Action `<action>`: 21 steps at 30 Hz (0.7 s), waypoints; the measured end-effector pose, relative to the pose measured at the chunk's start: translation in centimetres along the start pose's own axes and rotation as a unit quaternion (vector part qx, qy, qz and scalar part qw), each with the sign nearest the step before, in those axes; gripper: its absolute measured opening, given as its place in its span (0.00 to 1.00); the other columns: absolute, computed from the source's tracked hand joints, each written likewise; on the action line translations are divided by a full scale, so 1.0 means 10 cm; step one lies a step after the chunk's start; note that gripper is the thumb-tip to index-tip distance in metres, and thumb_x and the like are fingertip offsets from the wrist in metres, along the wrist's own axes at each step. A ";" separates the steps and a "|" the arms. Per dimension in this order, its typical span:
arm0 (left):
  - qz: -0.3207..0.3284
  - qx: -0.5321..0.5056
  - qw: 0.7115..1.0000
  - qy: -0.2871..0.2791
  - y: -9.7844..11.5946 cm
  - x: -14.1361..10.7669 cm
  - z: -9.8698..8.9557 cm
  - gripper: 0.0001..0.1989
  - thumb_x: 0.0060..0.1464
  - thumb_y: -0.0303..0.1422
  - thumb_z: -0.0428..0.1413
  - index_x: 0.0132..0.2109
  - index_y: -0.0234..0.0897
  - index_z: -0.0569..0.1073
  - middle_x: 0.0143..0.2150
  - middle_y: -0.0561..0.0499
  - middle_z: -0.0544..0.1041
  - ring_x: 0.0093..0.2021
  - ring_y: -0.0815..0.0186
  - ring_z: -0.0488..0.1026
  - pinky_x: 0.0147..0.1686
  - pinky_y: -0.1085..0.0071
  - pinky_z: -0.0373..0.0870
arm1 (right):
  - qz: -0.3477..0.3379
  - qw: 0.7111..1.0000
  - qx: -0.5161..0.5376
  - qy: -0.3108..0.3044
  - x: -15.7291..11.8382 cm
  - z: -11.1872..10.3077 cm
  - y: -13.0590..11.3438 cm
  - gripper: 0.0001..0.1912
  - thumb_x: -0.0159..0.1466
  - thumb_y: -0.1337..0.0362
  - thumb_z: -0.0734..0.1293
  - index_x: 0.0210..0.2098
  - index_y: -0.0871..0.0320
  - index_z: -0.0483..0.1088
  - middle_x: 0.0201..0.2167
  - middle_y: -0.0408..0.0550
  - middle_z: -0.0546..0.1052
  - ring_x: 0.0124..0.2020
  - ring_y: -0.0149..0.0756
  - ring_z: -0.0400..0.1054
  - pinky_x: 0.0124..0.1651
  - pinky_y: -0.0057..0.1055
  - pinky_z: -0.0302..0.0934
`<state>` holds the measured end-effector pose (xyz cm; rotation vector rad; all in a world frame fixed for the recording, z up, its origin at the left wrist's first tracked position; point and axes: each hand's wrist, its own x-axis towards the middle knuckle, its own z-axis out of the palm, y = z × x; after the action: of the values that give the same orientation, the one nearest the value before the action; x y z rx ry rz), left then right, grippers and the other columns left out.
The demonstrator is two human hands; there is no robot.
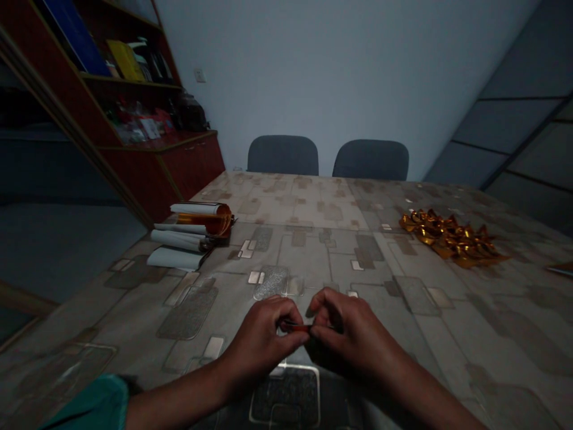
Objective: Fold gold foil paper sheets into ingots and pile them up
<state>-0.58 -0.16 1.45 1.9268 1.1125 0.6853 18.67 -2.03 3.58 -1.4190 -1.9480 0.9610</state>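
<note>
Close to the table's near edge, my left hand [274,327] and my right hand [344,325] meet, thumbs and fingertips curled in. Between them is a thin folded strip of reddish-orange foil paper [301,328], seen almost edge-on and largely covered by the fingers. Both hands pinch it, the left at one end and the right at the other. Farther to the left lie curled sheets of foil paper [179,240], pale on one side and shiny orange on the other. A cluster of several folded gold foil paper ingots [452,236] sits to the right.
A patterned cloth covers the table [308,206]. Two grey chairs [283,154] stand behind its far edge, against the wall. A reddish wooden cabinet [192,164] with filled shelves is at the back left. Another flat foil piece [561,268] lies at the right edge.
</note>
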 end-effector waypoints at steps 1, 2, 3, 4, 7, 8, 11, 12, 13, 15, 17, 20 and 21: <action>-0.016 -0.025 1.000 -0.003 0.01 0.00 -0.01 0.04 0.47 0.27 0.61 0.28 0.36 0.74 0.28 0.54 0.74 0.32 0.65 0.70 0.35 0.71 0.63 | 0.010 1.000 0.022 -0.010 0.00 -0.01 0.00 0.11 0.54 0.78 0.66 0.31 0.56 0.71 0.22 0.39 0.72 0.25 0.31 0.65 0.29 0.28 0.54; -0.030 -0.049 0.998 -0.006 0.03 0.00 -0.02 0.03 0.47 0.27 0.61 0.28 0.36 0.74 0.27 0.54 0.75 0.31 0.65 0.71 0.34 0.71 0.63 | 0.020 0.999 0.044 -0.019 0.00 -0.01 0.00 0.10 0.54 0.78 0.66 0.30 0.56 0.71 0.21 0.39 0.72 0.24 0.30 0.64 0.27 0.27 0.53; -0.042 -0.070 0.997 -0.010 0.05 0.01 -0.03 0.02 0.48 0.28 0.61 0.29 0.36 0.75 0.27 0.54 0.75 0.31 0.65 0.71 0.34 0.72 0.64 | 0.029 0.997 0.066 -0.026 0.00 -0.02 0.01 0.09 0.55 0.77 0.66 0.28 0.57 0.71 0.20 0.39 0.72 0.23 0.29 0.64 0.26 0.27 0.53; -0.052 -0.092 0.994 -0.013 0.07 0.01 -0.05 0.02 0.48 0.30 0.61 0.30 0.36 0.77 0.27 0.53 0.76 0.32 0.65 0.72 0.33 0.72 0.64 | 0.035 0.995 0.090 -0.029 0.00 -0.02 0.03 0.09 0.55 0.77 0.66 0.26 0.57 0.71 0.20 0.39 0.72 0.23 0.29 0.64 0.26 0.27 0.53; -0.077 -0.152 0.985 -0.008 0.10 0.03 -0.10 0.07 0.51 0.35 0.59 0.31 0.35 0.79 0.27 0.52 0.77 0.30 0.65 0.72 0.32 0.72 0.65 | 0.037 0.988 0.150 -0.029 0.00 -0.05 0.08 0.06 0.56 0.74 0.67 0.27 0.57 0.72 0.21 0.39 0.71 0.24 0.30 0.64 0.27 0.27 0.54; -0.084 -0.169 0.982 -0.006 0.10 0.03 -0.11 0.09 0.51 0.36 0.59 0.30 0.35 0.79 0.26 0.51 0.77 0.29 0.65 0.72 0.31 0.72 0.65 | 0.036 0.985 0.163 -0.031 0.00 -0.06 0.09 0.05 0.56 0.73 0.67 0.27 0.57 0.73 0.21 0.40 0.72 0.24 0.30 0.63 0.27 0.28 0.54; -0.101 -0.212 0.972 -0.010 0.08 0.02 -0.12 0.11 0.51 0.38 0.61 0.27 0.34 0.78 0.23 0.51 0.76 0.26 0.66 0.71 0.30 0.72 0.65 | 0.048 0.979 0.194 -0.048 0.01 -0.09 0.09 0.03 0.57 0.70 0.68 0.27 0.58 0.73 0.22 0.40 0.72 0.24 0.30 0.63 0.28 0.28 0.54; -0.105 -0.224 0.969 -0.014 0.06 0.02 -0.12 0.12 0.51 0.39 0.61 0.26 0.34 0.78 0.23 0.51 0.76 0.26 0.66 0.70 0.29 0.72 0.65 | 0.054 0.976 0.205 -0.053 0.01 -0.10 0.08 0.02 0.57 0.69 0.69 0.27 0.58 0.73 0.22 0.40 0.72 0.24 0.29 0.63 0.27 0.28 0.54; -0.110 -0.235 0.965 -0.018 0.05 0.01 -0.12 0.14 0.51 0.40 0.61 0.26 0.34 0.78 0.23 0.51 0.76 0.26 0.67 0.70 0.30 0.72 0.65 | 0.060 0.973 0.215 -0.057 0.02 -0.11 0.07 0.02 0.57 0.68 0.70 0.27 0.58 0.73 0.22 0.40 0.72 0.24 0.29 0.62 0.27 0.27 0.54; -0.118 -0.270 0.955 -0.021 0.02 0.01 -0.11 0.14 0.52 0.42 0.62 0.30 0.33 0.78 0.24 0.50 0.76 0.27 0.66 0.71 0.31 0.72 0.65 | 0.064 0.966 0.242 -0.059 0.03 -0.13 0.05 0.04 0.56 0.65 0.71 0.27 0.58 0.73 0.22 0.40 0.72 0.24 0.29 0.63 0.28 0.28 0.54; -0.122 -0.320 0.939 -0.030 0.01 0.01 -0.08 0.16 0.51 0.42 0.64 0.40 0.33 0.79 0.28 0.51 0.78 0.30 0.65 0.74 0.34 0.71 0.67 | 0.068 0.958 0.275 -0.044 0.04 -0.14 0.03 0.08 0.55 0.61 0.73 0.27 0.58 0.73 0.22 0.40 0.72 0.24 0.29 0.63 0.28 0.28 0.55; -0.124 -0.352 0.927 -0.042 0.02 0.00 -0.03 0.21 0.44 0.37 0.68 0.45 0.35 0.75 0.32 0.52 0.78 0.31 0.67 0.74 0.34 0.72 0.67 | 0.079 0.945 0.317 0.009 0.07 -0.12 0.02 0.12 0.54 0.57 0.75 0.28 0.58 0.72 0.21 0.39 0.70 0.23 0.29 0.62 0.27 0.27 0.54; -0.127 -0.341 0.930 -0.043 0.03 0.00 -0.01 0.19 0.42 0.35 0.69 0.41 0.35 0.75 0.31 0.53 0.77 0.30 0.68 0.73 0.32 0.73 0.67 | 0.082 0.942 0.324 0.023 0.07 -0.11 0.02 0.13 0.53 0.57 0.75 0.28 0.58 0.72 0.20 0.38 0.70 0.22 0.28 0.61 0.26 0.27 0.54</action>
<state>-0.52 -0.20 1.81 1.1855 0.8881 0.7139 19.41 -1.03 4.13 -1.1971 -1.2976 1.4605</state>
